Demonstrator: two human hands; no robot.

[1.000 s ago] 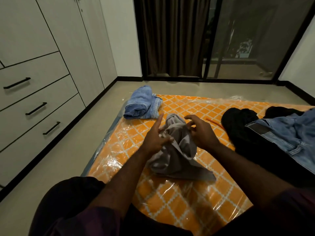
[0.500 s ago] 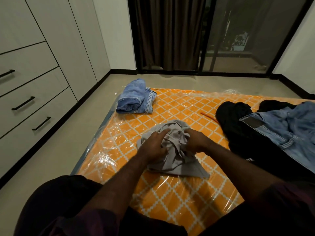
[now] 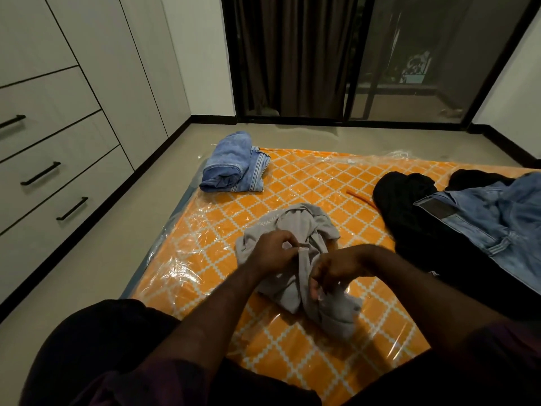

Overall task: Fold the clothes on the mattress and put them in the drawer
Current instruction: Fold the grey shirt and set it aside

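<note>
**Clerk:** Hands first. Left hand (image 3: 273, 253), fingers curled, pinching a fold of the grey garment (image 3: 295, 259) near its middle. Right hand (image 3: 336, 269), fingers bent, pinching the same cloth lower down, nearer the person.

**Checker:** Location of the garment?

**Clerk:** Crumpled on the mattress (image 3: 307, 186), near its front left portion, partly under both hands.

**Checker:** Surface, describe.

**Clerk:** Mattress, orange with a white diamond lattice, wrapped in clear plastic that wrinkles and glints along the left edge. It lies directly on a pale floor (image 3: 96, 259).

**Checker:** Other cloth on it?

**Clerk:** One folded blue denim item (image 3: 234, 165) at the far left corner. One black garment (image 3: 409, 206) heaped at the right, with light blue jeans (image 3: 491, 218) lying over it. A thin orange strip (image 3: 361, 197) just beside the black heap.

**Checker:** Room fittings?

**Clerk:** Pale wardrobe (image 3: 123, 68) along the left wall; three drawers (image 3: 58, 174) with black bar handles, all closed. Dark curtain (image 3: 295, 54) and a glass sliding door (image 3: 409, 60) at the far wall. Black skirting along the wall bases.
</note>
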